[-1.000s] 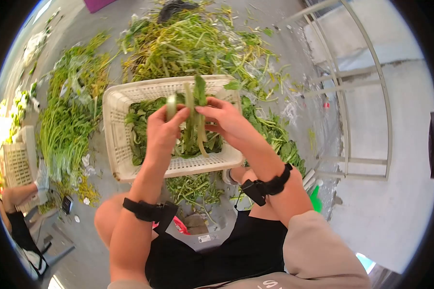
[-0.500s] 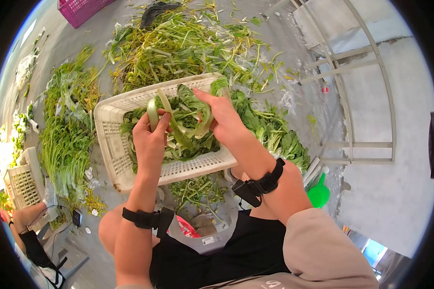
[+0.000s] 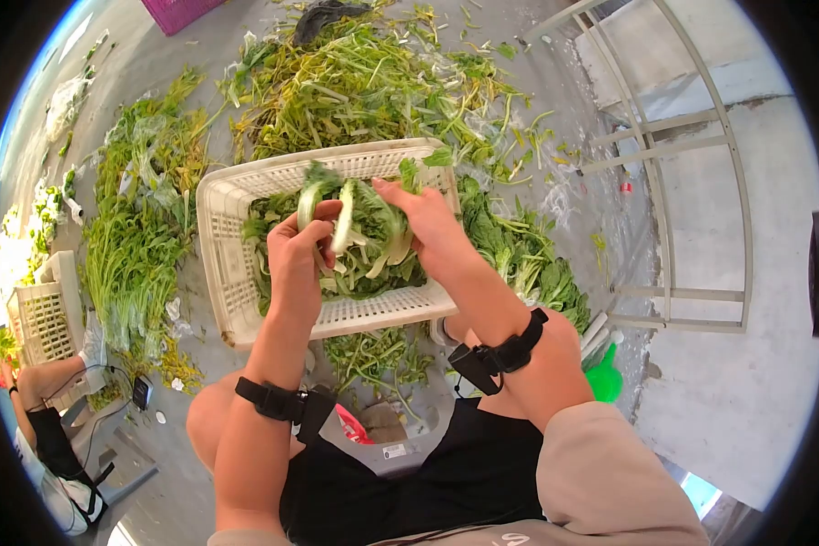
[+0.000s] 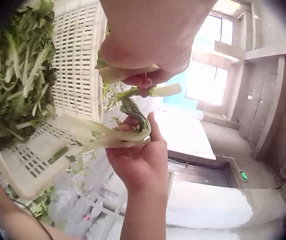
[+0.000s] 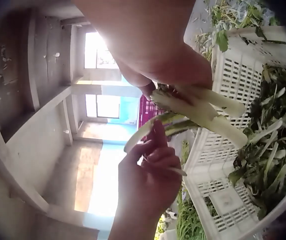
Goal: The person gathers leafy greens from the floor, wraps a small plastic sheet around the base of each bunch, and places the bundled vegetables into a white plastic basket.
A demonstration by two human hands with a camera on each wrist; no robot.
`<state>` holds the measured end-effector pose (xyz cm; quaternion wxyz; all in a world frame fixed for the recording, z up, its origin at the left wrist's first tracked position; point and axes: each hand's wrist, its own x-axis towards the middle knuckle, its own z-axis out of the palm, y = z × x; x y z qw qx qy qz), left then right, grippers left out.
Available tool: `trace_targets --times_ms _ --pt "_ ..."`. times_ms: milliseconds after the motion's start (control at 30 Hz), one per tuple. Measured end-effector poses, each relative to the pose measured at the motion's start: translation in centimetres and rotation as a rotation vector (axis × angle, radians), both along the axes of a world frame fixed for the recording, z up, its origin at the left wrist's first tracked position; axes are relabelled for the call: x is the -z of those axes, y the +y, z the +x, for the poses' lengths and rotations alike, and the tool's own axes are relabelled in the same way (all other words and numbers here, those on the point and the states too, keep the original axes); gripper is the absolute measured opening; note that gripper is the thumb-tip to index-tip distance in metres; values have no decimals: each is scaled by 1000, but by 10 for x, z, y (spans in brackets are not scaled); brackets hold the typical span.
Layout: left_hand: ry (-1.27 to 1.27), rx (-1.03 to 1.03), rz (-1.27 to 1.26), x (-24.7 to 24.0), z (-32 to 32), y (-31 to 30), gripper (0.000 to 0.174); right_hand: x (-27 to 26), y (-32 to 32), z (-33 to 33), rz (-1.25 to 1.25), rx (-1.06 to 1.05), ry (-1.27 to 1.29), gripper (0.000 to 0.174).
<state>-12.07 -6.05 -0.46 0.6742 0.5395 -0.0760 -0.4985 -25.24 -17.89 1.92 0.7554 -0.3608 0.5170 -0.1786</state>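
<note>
Both hands are over a white plastic basket (image 3: 220, 259) of cut greens (image 3: 359, 284). My left hand (image 3: 293, 264) pinches pale leafy stalks (image 3: 343, 218) between thumb and fingers; one stalk end sticks out past the fingertips in the left wrist view. Opposite it, my right hand (image 3: 435, 235) grips a small bunch of leafy greens (image 3: 393, 235), its thumb along the top. Thick pale stem ends (image 5: 225, 129) jut from the right hand toward the basket in the right wrist view. The hands are close together, with stalks between them.
Heaps of yellowing trimmings (image 3: 337, 100) and long green stalks (image 3: 136, 273) lie on the floor beyond and left. Whole leafy greens (image 3: 537, 264) lie to the right, near a green plastic object (image 3: 603, 378) and a metal frame (image 3: 664, 200). Another person's arm (image 3: 59, 378) shows at left.
The stalks between the hands have been pulled apart and turned, from upright to curved and separate. The left hand now holds a shorter, pale piece that is blurred with motion.
</note>
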Motion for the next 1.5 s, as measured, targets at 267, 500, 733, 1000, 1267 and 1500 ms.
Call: trace_targets --times_ms 267,500,733,1000,1267,1500 --pt "47 70 159 0 -6 -2 12 17 14 11 -251 -138 18 25" --pt "150 61 141 -6 -12 -4 30 18 22 14 -440 -229 -34 22" --pt "262 147 132 12 -4 0 28 12 18 13 -395 -318 63 20" --pt "352 -64 83 15 -1 2 15 13 2 4 -144 -90 -17 23" --pt "128 26 190 11 -8 -5 16 1 -11 -9 65 22 -149 34" --pt "-145 247 91 5 -21 -10 28 8 -14 -22 103 142 -209 32"
